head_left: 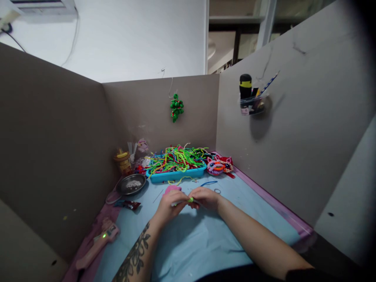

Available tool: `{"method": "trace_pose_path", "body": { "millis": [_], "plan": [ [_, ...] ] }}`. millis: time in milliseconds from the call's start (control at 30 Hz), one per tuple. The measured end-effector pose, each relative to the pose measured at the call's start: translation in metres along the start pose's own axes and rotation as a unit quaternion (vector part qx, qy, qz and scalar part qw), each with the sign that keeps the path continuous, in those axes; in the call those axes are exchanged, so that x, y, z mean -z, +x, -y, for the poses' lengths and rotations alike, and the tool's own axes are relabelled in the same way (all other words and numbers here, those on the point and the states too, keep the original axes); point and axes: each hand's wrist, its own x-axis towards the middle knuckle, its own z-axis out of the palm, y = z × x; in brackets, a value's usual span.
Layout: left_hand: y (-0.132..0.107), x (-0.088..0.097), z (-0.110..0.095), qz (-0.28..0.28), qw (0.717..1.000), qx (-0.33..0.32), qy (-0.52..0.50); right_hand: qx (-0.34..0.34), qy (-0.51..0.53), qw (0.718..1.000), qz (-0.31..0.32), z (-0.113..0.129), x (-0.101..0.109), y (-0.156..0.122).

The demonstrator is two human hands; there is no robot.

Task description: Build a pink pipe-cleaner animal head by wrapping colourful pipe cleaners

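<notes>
One lime-green piece, apparently chenille stem, sits pinched between the fingertips of left hand and right hand above blue table cover, likely light, soft, bendable, best gripped at its ends.

Small lime-green piece, pinched between fingers

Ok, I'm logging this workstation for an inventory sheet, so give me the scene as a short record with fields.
Left grip: fingertips on a small yellow-green piece
Right grip: fingertips at the same piece; exact hold partly hidden
Beside left grip: pink item, partly covered
Behind hands: blue tray heaped with colourful fuzzy stems
Left side: round metal dish; pink handheld tool, green light lit
Back panel: green ornament hanging
Right panel: clear holder with pens or tools
</notes>
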Motion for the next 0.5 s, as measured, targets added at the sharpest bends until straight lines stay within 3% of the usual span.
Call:
{"method": "trace_pose_path", "body": {
  "millis": [333,500],
  "plan": [
    [-0.0003,-0.0020,0.0000,0.011,1.000,0.006,0.009,-0.001,-0.011,1.000,-0.008,-0.0032,0.0014,0.0012],
    [-0.0017,-0.0069,0.0060,-0.034,0.998,0.046,0.021,0.032,-0.064,0.997,-0.030,0.0011,-0.0032,0.0009]
  ]
}}
